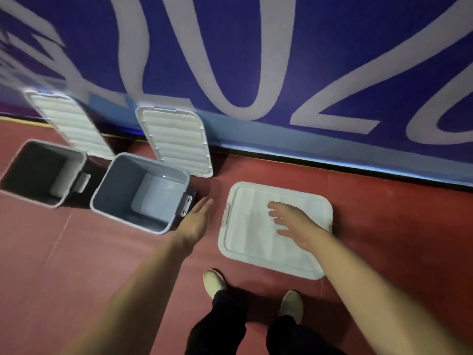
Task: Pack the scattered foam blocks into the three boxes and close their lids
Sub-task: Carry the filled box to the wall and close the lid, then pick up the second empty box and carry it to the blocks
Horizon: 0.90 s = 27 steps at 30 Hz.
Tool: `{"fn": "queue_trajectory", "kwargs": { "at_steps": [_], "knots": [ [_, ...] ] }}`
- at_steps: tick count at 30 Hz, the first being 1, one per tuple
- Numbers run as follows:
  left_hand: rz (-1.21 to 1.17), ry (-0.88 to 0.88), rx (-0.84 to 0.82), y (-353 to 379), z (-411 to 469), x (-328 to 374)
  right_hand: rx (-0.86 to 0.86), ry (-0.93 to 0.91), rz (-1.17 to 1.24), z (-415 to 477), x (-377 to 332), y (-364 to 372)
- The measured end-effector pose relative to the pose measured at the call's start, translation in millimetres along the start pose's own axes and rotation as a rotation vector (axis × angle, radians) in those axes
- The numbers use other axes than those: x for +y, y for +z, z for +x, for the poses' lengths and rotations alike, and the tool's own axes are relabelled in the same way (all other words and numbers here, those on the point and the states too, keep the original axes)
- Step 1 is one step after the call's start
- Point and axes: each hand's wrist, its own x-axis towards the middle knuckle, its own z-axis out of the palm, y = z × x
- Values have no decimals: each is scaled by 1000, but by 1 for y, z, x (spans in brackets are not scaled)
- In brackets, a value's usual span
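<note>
Three grey boxes stand in a row on the red floor by a blue wall. The right box carries its white lid (256, 242) flat on top. My right hand (291, 221) is over that lid with fingers spread and straight. The middle box (112, 198) is uncovered, and its white lid (176, 139) leans against the wall behind it. The left box (23, 160) is uncovered too, with its lid (69, 124) leaning on the wall. My left hand (198, 217) hangs flat with straight fingers between the middle and right boxes, holding nothing. No foam blocks are in view.
The blue wall (256, 47) with large white lettering runs along the back of the boxes. My two feet in pale shoes (213, 281) stand on the red floor (76, 265) just in front of the right box.
</note>
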Motion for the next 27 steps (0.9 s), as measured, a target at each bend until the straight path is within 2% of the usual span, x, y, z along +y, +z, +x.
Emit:
{"fn": "queue_trajectory", "kwargs": {
  "at_steps": [2,8,11,16,21,27],
  "knots": [
    [-27,31,60,-22,-23,-5,-40,7,-2,-15,-9,19],
    [-229,-74,282,-105,-84,-47,-162,-30,-88,-53,-40,98],
    [-303,-115,318,-137,-91,-75,-196,-40,-132,-53,-54,143],
    [-380,-157,280,-190,-72,-120,-172,-31,-135,-36,-64,228],
    [-414,-194,193,-277,-31,-157,-121,34,-59,-7,-65,336],
    [-454,-238,150,-364,16,-173,-60,95,42,14,-75,423]
  ]
}}
